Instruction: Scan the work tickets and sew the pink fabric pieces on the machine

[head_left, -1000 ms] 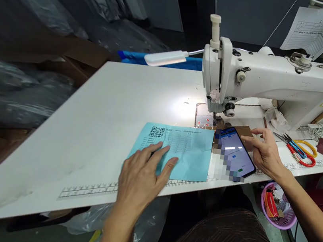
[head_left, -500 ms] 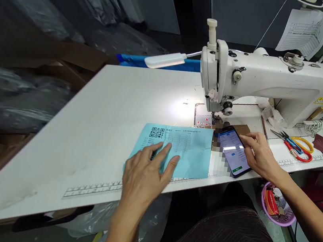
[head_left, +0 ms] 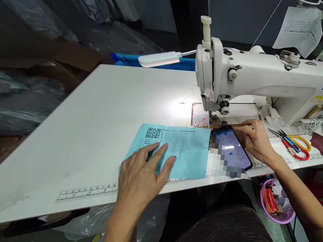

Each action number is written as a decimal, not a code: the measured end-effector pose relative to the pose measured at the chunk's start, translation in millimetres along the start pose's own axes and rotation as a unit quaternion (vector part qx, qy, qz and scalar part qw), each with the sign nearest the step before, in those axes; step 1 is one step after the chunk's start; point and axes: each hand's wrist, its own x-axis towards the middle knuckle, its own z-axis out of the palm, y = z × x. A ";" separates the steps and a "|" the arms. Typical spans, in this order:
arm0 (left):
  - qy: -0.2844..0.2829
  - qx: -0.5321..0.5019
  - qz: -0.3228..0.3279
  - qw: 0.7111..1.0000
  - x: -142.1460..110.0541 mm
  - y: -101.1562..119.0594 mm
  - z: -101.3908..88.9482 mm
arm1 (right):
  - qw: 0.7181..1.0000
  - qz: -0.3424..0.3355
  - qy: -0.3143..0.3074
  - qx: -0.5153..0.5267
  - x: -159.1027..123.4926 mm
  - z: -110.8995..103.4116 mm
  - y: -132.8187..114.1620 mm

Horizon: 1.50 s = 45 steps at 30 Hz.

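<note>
A light-blue printed sheet point(head_left: 191, 157) with a QR code lies on the white table. My left hand point(head_left: 142, 170) rests flat on its left part, fingers spread. To the right of the sheet lies a phone point(head_left: 234, 149) with its screen lit; its lower end is blurred out. Just beyond the phone's upper right edge, my right hand point(head_left: 256, 140) has its fingers bent and closed at the edge of a flat brown piece point(head_left: 235, 128). Most of that piece is hidden by the hand and the phone. The sewing machine's needle area point(head_left: 210, 118) is right behind.
A white JUKI sewing machine point(head_left: 260, 77) stands at the back right. Scissors and snips point(head_left: 294, 145) lie right of my right hand, beside a dark red scrap point(head_left: 322, 144). A purple basket point(head_left: 284, 220) is below the table edge. A lamp point(head_left: 159, 59) lights the table point(head_left: 103, 129).
My right hand has moved from the phone's right edge up and away to the brown piece behind it. The left hand stays on the sheet. The view has shifted slightly.
</note>
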 end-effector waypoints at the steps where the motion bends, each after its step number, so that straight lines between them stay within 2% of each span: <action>1: 0.001 -0.001 0.001 1.000 -0.2 0.1 0.1 | 1.000 -0.003 0.004 0.007 -1.0 -1.3 2.8; 6: 0.003 -0.013 0.007 1.000 -0.5 0.9 0.0 | 0.998 -0.039 0.014 0.036 -11.9 2.0 14.4; 11: -0.003 -0.013 0.000 1.000 0.3 1.6 -0.5 | 0.996 -0.053 0.038 0.054 -24.0 8.4 15.4; 17: -0.014 -0.010 -0.009 1.000 0.8 3.0 -2.7 | 0.996 -0.082 0.039 0.026 -35.3 6.3 16.0; 21: -0.012 -0.009 -0.005 1.000 0.9 3.2 -2.9 | 0.995 -0.083 0.060 0.013 -38.6 7.4 18.9; 30: -0.005 -0.023 -0.014 1.000 0.4 2.7 -0.6 | 0.993 -0.092 0.060 -0.033 -41.4 5.8 17.7; 35: 0.010 -0.018 -0.007 1.000 -0.5 2.2 1.0 | 0.990 -0.066 0.119 0.022 -44.7 0.3 16.1; 39: 0.024 -0.013 0.005 1.000 0.7 2.5 0.9 | 0.984 -0.103 0.140 0.031 -50.5 -4.3 11.7; 45: 0.029 -0.017 0.009 0.999 1.5 2.1 1.1 | 0.985 -0.149 0.080 0.027 -66.4 -10.3 -1.9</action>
